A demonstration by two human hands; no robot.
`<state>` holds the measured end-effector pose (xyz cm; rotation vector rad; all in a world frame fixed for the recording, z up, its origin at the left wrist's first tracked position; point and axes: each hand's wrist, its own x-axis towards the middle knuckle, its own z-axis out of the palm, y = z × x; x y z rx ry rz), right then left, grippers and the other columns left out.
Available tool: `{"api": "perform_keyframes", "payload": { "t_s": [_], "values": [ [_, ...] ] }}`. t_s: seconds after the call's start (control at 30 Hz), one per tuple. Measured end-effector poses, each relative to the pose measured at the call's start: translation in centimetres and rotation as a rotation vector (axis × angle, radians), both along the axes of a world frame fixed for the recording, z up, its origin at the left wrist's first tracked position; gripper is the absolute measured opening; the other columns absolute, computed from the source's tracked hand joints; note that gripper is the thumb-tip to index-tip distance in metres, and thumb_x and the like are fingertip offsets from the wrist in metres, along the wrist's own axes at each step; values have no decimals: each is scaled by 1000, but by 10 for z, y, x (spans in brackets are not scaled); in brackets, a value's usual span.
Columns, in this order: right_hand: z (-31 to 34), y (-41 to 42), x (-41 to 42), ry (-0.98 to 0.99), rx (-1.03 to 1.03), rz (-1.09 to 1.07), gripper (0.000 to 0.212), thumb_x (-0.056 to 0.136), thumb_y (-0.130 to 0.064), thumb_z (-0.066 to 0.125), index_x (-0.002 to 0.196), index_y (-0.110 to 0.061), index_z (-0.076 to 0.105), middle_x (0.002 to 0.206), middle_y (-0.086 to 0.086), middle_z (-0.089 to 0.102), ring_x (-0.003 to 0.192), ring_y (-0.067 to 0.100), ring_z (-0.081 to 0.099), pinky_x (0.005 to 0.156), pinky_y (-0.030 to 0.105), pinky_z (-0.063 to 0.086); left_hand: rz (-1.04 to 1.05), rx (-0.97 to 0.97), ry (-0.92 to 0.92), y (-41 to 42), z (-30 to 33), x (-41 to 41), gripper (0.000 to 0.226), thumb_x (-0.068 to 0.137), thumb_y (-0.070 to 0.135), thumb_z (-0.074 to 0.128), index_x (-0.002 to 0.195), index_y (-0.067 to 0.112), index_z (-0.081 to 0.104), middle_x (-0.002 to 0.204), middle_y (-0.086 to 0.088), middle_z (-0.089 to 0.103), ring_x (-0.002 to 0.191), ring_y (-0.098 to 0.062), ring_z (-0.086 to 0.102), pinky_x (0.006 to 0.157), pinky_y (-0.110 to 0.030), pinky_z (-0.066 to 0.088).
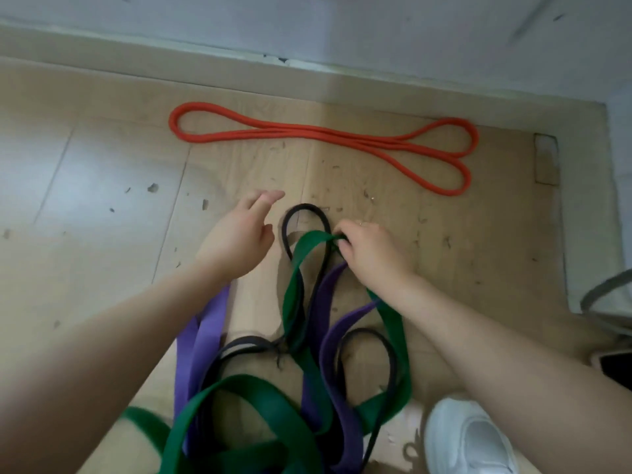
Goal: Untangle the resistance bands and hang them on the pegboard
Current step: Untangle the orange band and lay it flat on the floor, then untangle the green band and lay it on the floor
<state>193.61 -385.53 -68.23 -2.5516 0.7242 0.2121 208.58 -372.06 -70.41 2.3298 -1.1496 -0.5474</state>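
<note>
A tangle of resistance bands lies on the wooden floor below me: a wide green band, a purple band and a thin black band, all crossing one another. My right hand pinches the top fold of the green band where the black band passes under it. My left hand hovers just left of the black loop, fingers spread, holding nothing. An orange band lies apart, folded flat near the wall. No pegboard is in view.
A baseboard and pale wall run along the top. A white shoe sits at the lower right, beside a dark object and a grey strap at the right edge. The floor is scuffed and speckled.
</note>
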Motion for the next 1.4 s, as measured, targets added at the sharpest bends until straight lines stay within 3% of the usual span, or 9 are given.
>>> {"api": "perform_keyframes", "payload": {
  "t_s": [0.2, 0.33, 0.53, 0.73, 0.93, 1.1, 1.17, 1.27, 1.4],
  "values": [
    [127, 44, -54, -167, -38, 79, 17, 92, -17, 50, 108, -12, 54, 112, 1, 56, 82, 15, 51, 69, 26, 39, 89, -159, 59, 63, 109, -57, 40, 91, 9, 52, 131, 14, 47, 121, 2, 53, 80, -16, 55, 82, -27, 44],
    [229, 94, -97, -146, -5, 100, 11, 91, -22, 52, 100, -16, 49, 83, -1, 56, 72, 20, 54, 62, 33, 46, 27, -239, 220, 99, 214, -120, 40, 90, 20, 58, 129, 15, 48, 113, 6, 53, 79, -3, 55, 67, -5, 41],
    [342, 161, -159, -398, 84, 72, 37, 84, -24, 67, 118, -19, 53, 99, -9, 56, 70, -1, 47, 75, 24, 43, -63, -381, 334, 159, 321, -200, 41, 82, 14, 68, 115, 22, 45, 115, 8, 56, 107, -8, 58, 92, -23, 49],
    [416, 205, -209, -676, 181, -6, 18, 84, -16, 68, 100, -22, 63, 91, -10, 63, 70, 2, 58, 63, 14, 50, 14, -652, 390, 202, 377, -254, 28, 85, 8, 63, 108, 20, 52, 103, 10, 63, 95, -1, 64, 86, -22, 52],
    [481, 232, -233, -988, 500, -194, 7, 92, -9, 56, 98, -8, 61, 75, 1, 66, 57, 3, 60, 56, 20, 50, 73, -657, 341, 231, 389, -279, 19, 90, 6, 57, 100, 21, 60, 97, 3, 68, 93, -13, 65, 86, -28, 52],
    [467, 229, -231, -770, 510, -327, 26, 97, -20, 47, 78, -12, 62, 62, -1, 66, 54, 10, 55, 52, 21, 42, 174, -663, 550, 237, 380, -281, 19, 93, 5, 51, 95, 17, 65, 86, -4, 71, 86, -23, 67, 82, -33, 53],
    [444, 216, -236, -705, 651, -452, 28, 96, -18, 50, 71, -13, 61, 54, -2, 62, 55, 14, 52, 53, 22, 42, 244, -631, 574, 240, 365, -271, 18, 95, 8, 48, 96, 19, 62, 84, -1, 68, 83, -21, 62, 78, -32, 49],
    [410, 206, -243, -669, 873, -583, 25, 94, -15, 50, 72, -12, 62, 62, 1, 58, 55, 10, 52, 59, 21, 43, 251, -441, 528, 242, 331, -259, 17, 95, 14, 49, 109, 23, 49, 100, -6, 68, 82, -21, 65, 74, -32, 50],
    [392, 211, -229, -742, 1078, -536, 27, 97, -13, 43, 75, -12, 59, 61, -4, 58, 50, 4, 55, 49, 16, 46, 176, -304, 399, 217, 305, -264, 15, 98, 15, 41, 108, 21, 33, 106, -10, 64, 80, -24, 60, 74, -43, 49]
  ]
}}
